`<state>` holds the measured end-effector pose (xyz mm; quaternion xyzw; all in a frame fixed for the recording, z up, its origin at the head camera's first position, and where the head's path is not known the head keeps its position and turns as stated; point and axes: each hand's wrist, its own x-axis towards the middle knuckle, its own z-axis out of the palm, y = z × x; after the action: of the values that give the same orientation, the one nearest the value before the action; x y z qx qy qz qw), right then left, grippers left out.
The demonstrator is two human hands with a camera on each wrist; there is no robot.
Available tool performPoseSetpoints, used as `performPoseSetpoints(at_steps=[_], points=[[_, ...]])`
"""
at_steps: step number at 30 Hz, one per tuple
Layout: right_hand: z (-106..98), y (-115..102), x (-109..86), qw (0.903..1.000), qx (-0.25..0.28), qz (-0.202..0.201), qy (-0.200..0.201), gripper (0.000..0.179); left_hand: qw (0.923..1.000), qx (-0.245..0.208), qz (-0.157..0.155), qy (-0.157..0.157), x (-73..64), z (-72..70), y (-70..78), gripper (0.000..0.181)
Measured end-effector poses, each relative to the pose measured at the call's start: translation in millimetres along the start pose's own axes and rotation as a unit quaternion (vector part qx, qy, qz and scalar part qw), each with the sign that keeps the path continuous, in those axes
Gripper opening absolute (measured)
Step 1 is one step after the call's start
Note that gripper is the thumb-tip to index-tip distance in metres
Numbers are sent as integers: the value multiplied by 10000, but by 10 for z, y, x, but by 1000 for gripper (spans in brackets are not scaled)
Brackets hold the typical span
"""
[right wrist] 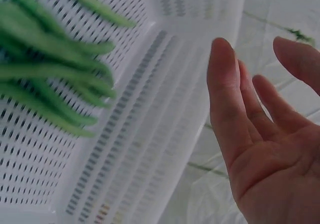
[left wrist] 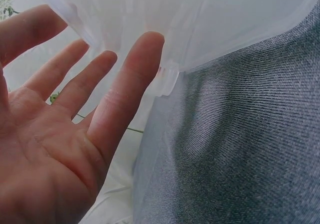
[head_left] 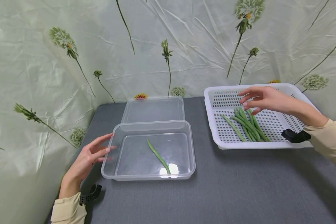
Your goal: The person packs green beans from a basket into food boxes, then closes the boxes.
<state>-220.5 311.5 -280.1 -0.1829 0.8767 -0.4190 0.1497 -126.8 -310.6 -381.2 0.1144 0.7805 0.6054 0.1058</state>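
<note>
A clear plastic container (head_left: 154,149) stands on the grey cloth with a single green bean (head_left: 159,157) lying slantwise inside. My left hand (head_left: 86,158) is at its left wall, fingers spread and fairly straight, thumb near the rim; in the left wrist view the fingertips (left wrist: 145,49) meet or nearly meet the plastic. Over the white perforated basket (head_left: 218,143) hovers my right hand (head_left: 268,99), its fingers loosely bent with nothing between them. Several green beans (head_left: 249,126) lie in a loose bunch on the basket's floor below it, one a little apart at the left.
Behind the container lies a clear flat lid (head_left: 154,109). The grey cloth (head_left: 184,199) covers the table, and a pale floral sheet (head_left: 114,62) hangs along the back and left. A black wrist strap (head_left: 91,194) is on each arm.
</note>
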Motion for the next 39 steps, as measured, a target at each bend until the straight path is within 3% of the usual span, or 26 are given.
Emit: performPoseSetpoints(at_steps=[6, 19, 27, 39], points=[[-67, 217, 110, 9988, -184, 298, -344, 47, 10000, -65, 46, -25, 7, -6, -1, 52], [-108, 623, 266, 9879, 94, 968, -1208, 54, 9999, -90, 55, -56, 15, -16, 6, 52], [-67, 822, 260, 9801, 76, 1395, -1411, 55, 10000, -90, 4, -39, 0, -15, -3, 52], [52, 848, 276, 9751, 41, 1609, -1528, 64, 9999, -101, 11, -39, 7, -15, -11, 52]])
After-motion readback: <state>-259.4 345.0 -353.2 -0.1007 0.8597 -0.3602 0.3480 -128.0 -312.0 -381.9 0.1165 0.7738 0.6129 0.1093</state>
